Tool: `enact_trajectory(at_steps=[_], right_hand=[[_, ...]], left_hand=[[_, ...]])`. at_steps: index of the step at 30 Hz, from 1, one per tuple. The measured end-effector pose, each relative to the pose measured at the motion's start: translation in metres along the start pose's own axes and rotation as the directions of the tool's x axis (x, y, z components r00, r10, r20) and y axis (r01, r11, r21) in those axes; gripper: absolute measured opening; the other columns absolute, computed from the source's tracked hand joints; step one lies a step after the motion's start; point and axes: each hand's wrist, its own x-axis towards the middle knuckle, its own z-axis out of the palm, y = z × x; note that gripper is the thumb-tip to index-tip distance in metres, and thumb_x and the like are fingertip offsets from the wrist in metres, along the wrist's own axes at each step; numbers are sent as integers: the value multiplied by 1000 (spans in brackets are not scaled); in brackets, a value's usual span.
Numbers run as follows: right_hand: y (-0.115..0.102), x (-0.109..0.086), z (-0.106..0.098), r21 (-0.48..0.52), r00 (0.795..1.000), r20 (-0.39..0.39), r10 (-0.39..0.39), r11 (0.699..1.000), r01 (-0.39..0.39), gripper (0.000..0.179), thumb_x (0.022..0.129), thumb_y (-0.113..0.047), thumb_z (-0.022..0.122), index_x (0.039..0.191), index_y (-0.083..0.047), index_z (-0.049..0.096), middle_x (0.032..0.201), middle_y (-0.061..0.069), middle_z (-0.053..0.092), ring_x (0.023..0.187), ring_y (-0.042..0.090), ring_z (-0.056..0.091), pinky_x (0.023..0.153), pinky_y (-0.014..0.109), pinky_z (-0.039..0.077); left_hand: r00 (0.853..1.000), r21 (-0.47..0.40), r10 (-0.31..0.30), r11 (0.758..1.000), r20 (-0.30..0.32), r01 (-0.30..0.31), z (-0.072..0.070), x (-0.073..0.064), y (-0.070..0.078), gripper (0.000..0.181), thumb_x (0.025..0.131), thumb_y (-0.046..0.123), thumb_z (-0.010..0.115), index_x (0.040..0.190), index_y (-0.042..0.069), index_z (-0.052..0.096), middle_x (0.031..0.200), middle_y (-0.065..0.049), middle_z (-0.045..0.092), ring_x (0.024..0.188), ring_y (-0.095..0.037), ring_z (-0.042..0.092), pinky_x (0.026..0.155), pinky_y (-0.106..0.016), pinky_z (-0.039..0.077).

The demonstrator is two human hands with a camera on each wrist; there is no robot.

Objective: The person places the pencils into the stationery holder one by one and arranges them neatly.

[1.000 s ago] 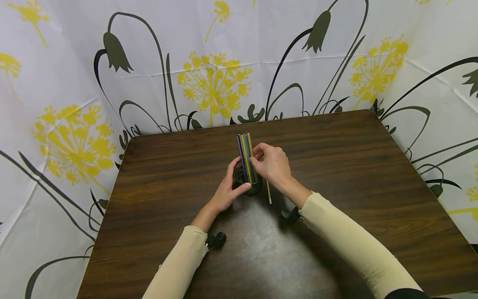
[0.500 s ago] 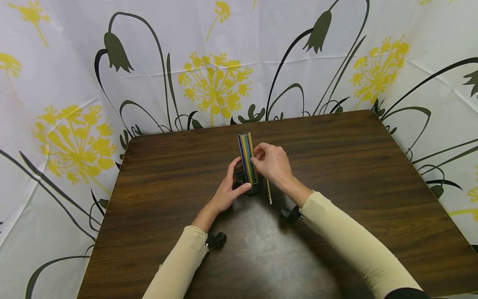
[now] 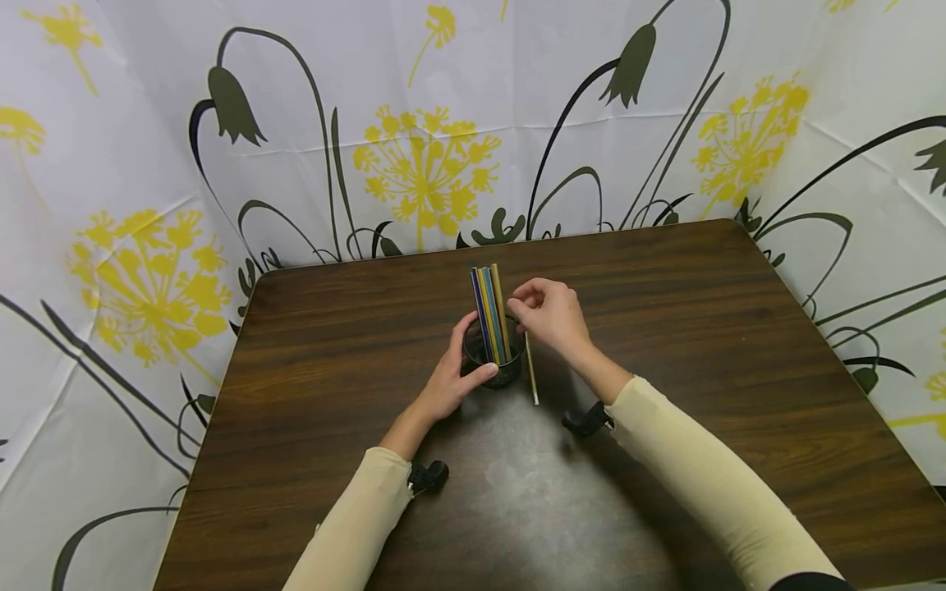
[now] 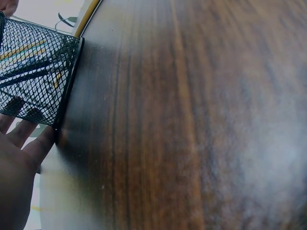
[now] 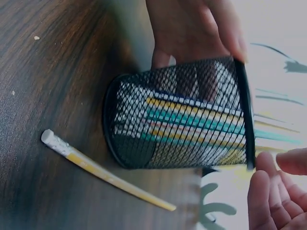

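Observation:
A black mesh pencil cup stands upright on the table with several coloured pencils leaning in it. My left hand grips the cup from the left, thumb at the near rim and fingers around the far side. My right hand hovers at the cup's right rim, fingers loosely bent and just apart from the pencils. In the right wrist view its fingertips are right at the rim, with nothing between them. A yellow pencil with a white eraser lies on the table beside the cup.
The dark wood-grain table extends around the cup on all sides. A white curtain with yellow and dark green flower prints hangs behind its far edge. Small black wrist cameras sit under both wrists.
My right hand has let go of a pencil in the cup and drawn slightly right, away from the bundle. The left hand and the cup have stayed put.

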Motion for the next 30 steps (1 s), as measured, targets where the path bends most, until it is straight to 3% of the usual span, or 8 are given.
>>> enact_trajectory(at_steps=[3,6,10,13,16,19,26,30], right_hand=[[10,5,-3,88,998,-19,64,994,-62,14,93,-19,68,96,-5,69,74,14,69,62,32,69,56,45,57],[22,8,-4,101,992,-18,125,987,-123,16,94,-18,67,96,-3,70,78,16,69,67,36,70,61,46,57],[41,8,-2,-73,989,11,147,987,-146,17,93,-21,67,97,-5,70,79,8,70,67,28,69,60,35,55],[55,8,2,-198,984,55,168,968,-155,19,92,-25,69,98,-8,71,76,2,69,60,17,65,58,30,51],[67,7,7,-260,975,82,208,948,-180,23,91,-30,70,98,-9,72,72,-1,68,55,11,62,56,28,50],[72,6,11,-299,970,68,232,933,-202,25,90,-33,71,97,-10,73,70,0,69,53,13,63,56,31,51],[69,9,19,-428,971,-17,240,875,-224,23,82,-36,76,92,-16,73,90,2,71,80,24,65,72,43,51],[66,9,18,-471,968,-7,252,853,-225,16,81,-30,75,87,-16,70,87,2,69,82,25,64,73,44,51]], left_hand=[[1000,15,-2,1000,-2,2,0,0,1,81,93,5,62,155,6,10,151,-24,32,132,-41,38,105,-64,30],[1000,22,-2,1000,-3,2,0,0,0,81,93,7,62,155,6,11,151,-23,32,133,-40,38,105,-63,30],[1000,26,5,1000,-10,-5,0,0,0,81,92,6,63,155,6,12,150,-24,33,133,-41,38,105,-64,30],[1000,33,10,999,-17,-10,0,0,0,80,92,6,63,155,5,13,150,-24,32,133,-41,37,104,-64,31],[1000,41,7,999,-16,-6,0,0,1,80,92,8,63,155,5,13,151,-24,31,134,-41,37,104,-64,32],[1000,38,-1,999,-10,2,0,-1,1,80,93,8,63,155,6,12,152,-23,31,134,-40,36,105,-63,31],[1000,41,-1,999,-8,1,-1,0,2,80,93,6,61,156,7,11,153,-22,28,136,-40,34,106,-63,29],[1000,34,-4,999,-6,4,0,0,2,80,93,6,61,155,7,11,153,-22,28,136,-40,33,105,-64,29]])
